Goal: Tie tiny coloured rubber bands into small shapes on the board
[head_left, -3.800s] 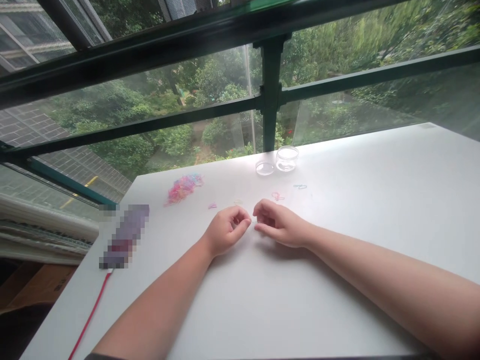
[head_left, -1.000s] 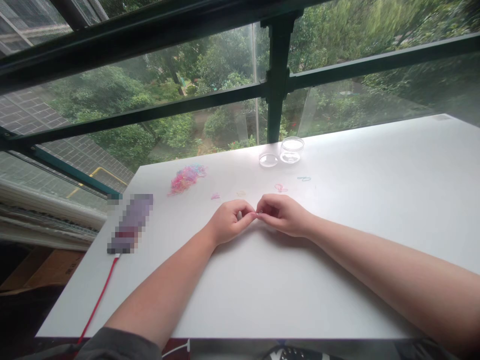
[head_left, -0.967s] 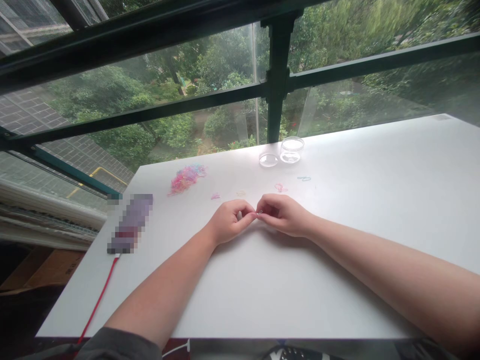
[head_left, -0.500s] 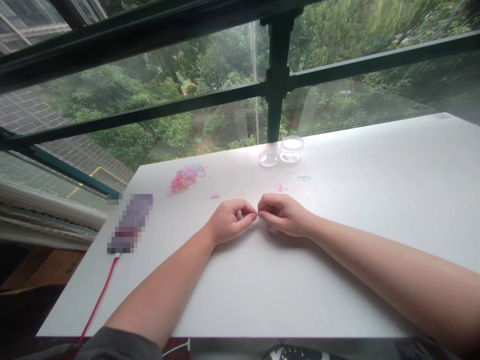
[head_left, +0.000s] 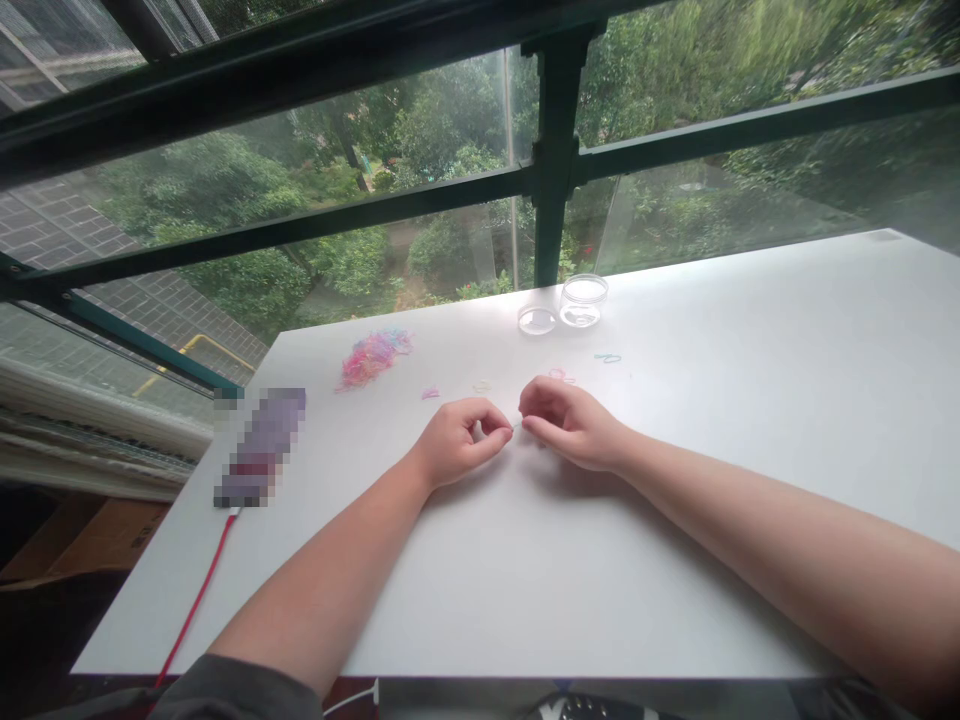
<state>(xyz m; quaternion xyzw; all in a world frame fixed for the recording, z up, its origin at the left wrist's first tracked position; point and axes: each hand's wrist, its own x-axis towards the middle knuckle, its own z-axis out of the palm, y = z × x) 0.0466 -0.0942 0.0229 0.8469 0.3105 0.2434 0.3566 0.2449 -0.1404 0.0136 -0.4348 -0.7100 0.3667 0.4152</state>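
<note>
Above the middle of the white table, my left hand pinches a thin, pale rubber band between thumb and index finger. The tiny strand spans the narrow gap to my right hand, whose thumb tip meets its other end; the right fingers curl and partly hide their hold. Just beyond my hands lie a few small bands: a purple one, a pale yellow one, pink ones partly behind my right hand, and green ones.
A heap of coloured rubber bands lies at the back left. By the window stand a clear round jar and its lid. A blurred-out phone with a red cable lies along the table's left edge.
My right hand has drawn slightly away and up from the left, its index finger lifting, and a thin strand now shows between the fingertips. My left hand has barely moved.
</note>
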